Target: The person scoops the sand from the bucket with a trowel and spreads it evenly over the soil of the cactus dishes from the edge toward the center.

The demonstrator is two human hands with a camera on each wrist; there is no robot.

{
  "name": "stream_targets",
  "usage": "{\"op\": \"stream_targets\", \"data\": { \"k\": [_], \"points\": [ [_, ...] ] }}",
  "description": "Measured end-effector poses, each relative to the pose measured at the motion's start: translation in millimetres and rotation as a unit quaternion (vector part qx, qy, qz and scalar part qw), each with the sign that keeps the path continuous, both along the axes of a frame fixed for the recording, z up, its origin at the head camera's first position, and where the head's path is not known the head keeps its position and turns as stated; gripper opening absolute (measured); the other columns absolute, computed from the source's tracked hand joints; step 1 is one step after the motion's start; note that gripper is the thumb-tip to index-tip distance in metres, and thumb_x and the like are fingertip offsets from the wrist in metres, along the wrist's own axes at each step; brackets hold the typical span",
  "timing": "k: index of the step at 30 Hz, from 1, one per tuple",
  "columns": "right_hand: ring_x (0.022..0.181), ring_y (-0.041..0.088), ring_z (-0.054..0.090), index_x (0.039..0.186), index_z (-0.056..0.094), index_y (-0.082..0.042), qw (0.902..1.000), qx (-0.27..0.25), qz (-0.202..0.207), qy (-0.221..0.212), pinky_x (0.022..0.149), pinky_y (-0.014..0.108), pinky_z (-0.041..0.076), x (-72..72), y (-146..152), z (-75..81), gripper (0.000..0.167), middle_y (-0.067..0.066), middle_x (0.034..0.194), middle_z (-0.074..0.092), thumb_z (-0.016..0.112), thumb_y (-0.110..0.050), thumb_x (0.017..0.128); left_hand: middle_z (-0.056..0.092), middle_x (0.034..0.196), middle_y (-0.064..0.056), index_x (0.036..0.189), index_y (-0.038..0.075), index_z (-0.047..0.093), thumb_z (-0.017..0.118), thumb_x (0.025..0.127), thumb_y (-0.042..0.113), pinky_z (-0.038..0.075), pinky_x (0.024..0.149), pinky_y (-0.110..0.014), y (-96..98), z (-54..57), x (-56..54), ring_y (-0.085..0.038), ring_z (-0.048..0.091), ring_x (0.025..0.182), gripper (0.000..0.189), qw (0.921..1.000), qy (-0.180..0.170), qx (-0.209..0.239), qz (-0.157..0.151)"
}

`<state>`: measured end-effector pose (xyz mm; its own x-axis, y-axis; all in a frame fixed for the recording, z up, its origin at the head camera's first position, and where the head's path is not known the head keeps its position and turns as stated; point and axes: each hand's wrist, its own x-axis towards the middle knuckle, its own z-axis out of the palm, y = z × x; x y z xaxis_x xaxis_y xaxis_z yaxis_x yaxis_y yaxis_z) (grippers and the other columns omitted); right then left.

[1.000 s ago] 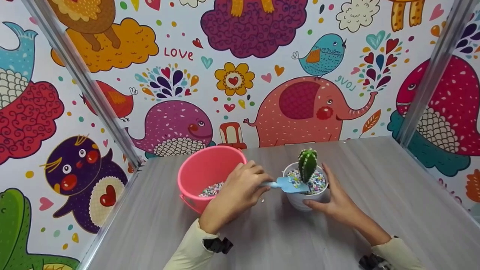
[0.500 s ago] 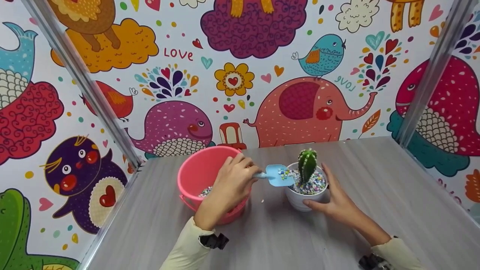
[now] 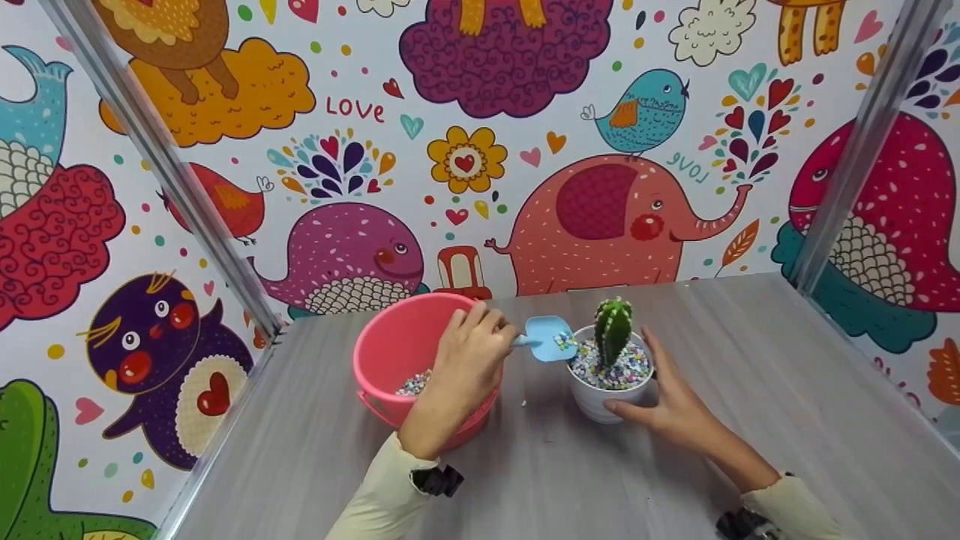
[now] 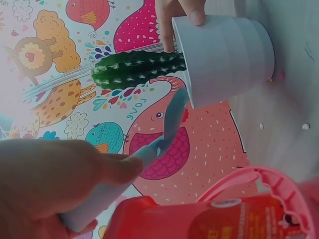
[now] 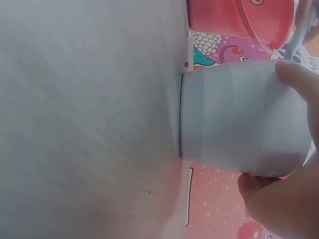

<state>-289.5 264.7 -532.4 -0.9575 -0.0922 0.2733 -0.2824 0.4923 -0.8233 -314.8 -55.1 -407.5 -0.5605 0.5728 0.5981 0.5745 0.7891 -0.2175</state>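
My left hand (image 3: 461,360) grips the handle of a light-blue toy shovel (image 3: 546,339), and several coloured beads lie on its blade. The blade's tip is at the left rim of a white ribbed pot (image 3: 607,405); whether it touches cannot be told. Inside the pot a green cactus (image 3: 613,330) stands upright among small pastel beads (image 3: 634,364). My right hand (image 3: 679,405) holds the pot from the right, thumb in front, fingers round the far side. In the right wrist view the pot (image 5: 239,117) stands on the tabletop.
A pink bucket (image 3: 386,360) with beads (image 3: 414,382) at its bottom stands left of the pot, partly behind my left forearm. A stray bead (image 3: 523,403) lies on the grey table (image 3: 555,480). A cartoon-printed wall (image 3: 465,217) rises behind.
My left hand has drawn the shovel left and away from over the pot toward its left rim. Fewer beads lie on the blade. The right hand and pot have stayed in place.
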Motion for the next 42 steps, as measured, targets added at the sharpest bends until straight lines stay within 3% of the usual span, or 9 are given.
{"op": "stream_targets", "data": {
  "k": [5, 14, 22, 27, 33, 37, 40, 42],
  "points": [
    [0.164, 0.048, 0.022, 0.175, 0.003, -0.021, 1.0, 0.001, 0.002, 0.001, 0.123, 0.08, 0.021, 0.2, -1, 0.4, 0.134, 0.018, 0.181, 0.015, 0.096, -0.043, 0.082, 0.076, 0.106, 0.0, 0.111, 0.02, 0.085, 0.092, 0.086, 0.019, 0.048, 0.084, -0.034, 1.5, -2.8, 0.5, -0.02, 0.06, 0.106, 0.026, 0.9986, 0.044, -0.023, 0.018],
    [0.163, 0.047, 0.025, 0.175, 0.002, -0.022, 1.0, 0.0, 0.001, -0.008, 0.123, 0.079, 0.023, 1.2, -1, 0.9, 0.133, 0.018, 0.18, 0.015, 0.095, -0.044, 0.082, 0.077, 0.107, 0.001, 0.113, 0.022, 0.086, 0.095, 0.083, 0.026, 0.049, 0.087, -0.033, 3.5, -6.8, 2.2, -0.02, 0.061, 0.106, 0.031, 0.9953, 0.088, -0.034, 0.022],
    [0.163, 0.047, 0.024, 0.175, 0.002, -0.019, 0.9999, -0.004, 0.002, -0.013, 0.123, 0.08, 0.023, 1.0, -2, 1.3, 0.133, 0.02, 0.18, 0.015, 0.095, -0.041, 0.083, 0.076, 0.11, 0.002, 0.118, 0.024, 0.084, 0.092, 0.088, 0.027, 0.049, 0.092, -0.033, 8.1, -10.7, 3.1, -0.019, 0.061, 0.108, 0.032, 0.9892, 0.13, -0.057, 0.037],
    [0.163, 0.048, 0.024, 0.175, 0.001, -0.021, 0.9998, -0.003, 0.003, -0.018, 0.123, 0.081, 0.021, 1.5, -2, 1.2, 0.133, 0.02, 0.18, 0.015, 0.095, -0.042, 0.083, 0.077, 0.112, 0.0, 0.119, 0.023, 0.084, 0.095, 0.084, 0.03, 0.05, 0.092, -0.034, 7.6, -13.4, 2.1, -0.019, 0.062, 0.108, 0.037, 0.9874, 0.142, -0.056, 0.042],
    [0.163, 0.048, 0.024, 0.175, 0.001, -0.022, 0.9997, -0.008, 0.004, -0.021, 0.123, 0.08, 0.021, 2.2, -1, 1.5, 0.133, 0.019, 0.18, 0.015, 0.095, -0.042, 0.083, 0.076, 0.108, 0.0, 0.117, 0.022, 0.085, 0.093, 0.087, 0.024, 0.048, 0.087, -0.033, 3.5, -14.6, 1.3, -0.018, 0.061, 0.105, 0.031, 0.9868, 0.154, -0.033, 0.037],
    [0.162, 0.048, 0.026, 0.175, 0.002, -0.023, 0.9996, -0.006, 0.002, -0.028, 0.123, 0.081, 0.021, 2.8, -1, 1.8, 0.132, 0.019, 0.18, 0.015, 0.094, -0.043, 0.084, 0.076, 0.108, 0.0, 0.118, 0.021, 0.084, 0.095, 0.084, 0.025, 0.047, 0.085, -0.032, -2.4, -14.2, 1.8, -0.019, 0.061, 0.106, 0.035, 0.9903, 0.136, -0.002, 0.027],
    [0.16, 0.049, 0.029, 0.175, 0.002, -0.022, 0.9994, -0.001, -0.002, -0.035, 0.122, 0.082, 0.021, 3.4, -1, 2.4, 0.131, 0.02, 0.178, 0.017, 0.093, -0.045, 0.084, 0.076, 0.111, -0.001, 0.119, 0.019, 0.084, 0.093, 0.087, 0.025, 0.047, 0.084, -0.033, -9.1, -13.6, 3.0, -0.019, 0.06, 0.108, 0.034, 0.9957, 0.075, 0.053, 0.004],
    [0.159, 0.049, 0.03, 0.175, 0.004, -0.021, 0.9993, 0.002, -0.004, -0.036, 0.122, 0.081, 0.022, 3.3, -1, 2.4, 0.13, 0.02, 0.178, 0.018, 0.093, -0.046, 0.084, 0.076, 0.112, -0.002, 0.119, 0.017, 0.084, 0.089, 0.091, 0.024, 0.047, 0.084, -0.034, -15.1, -13.4, 3.8, -0.019, 0.06, 0.108, 0.03, 0.9942, 0.019, 0.104, -0.017]
  ]
}}
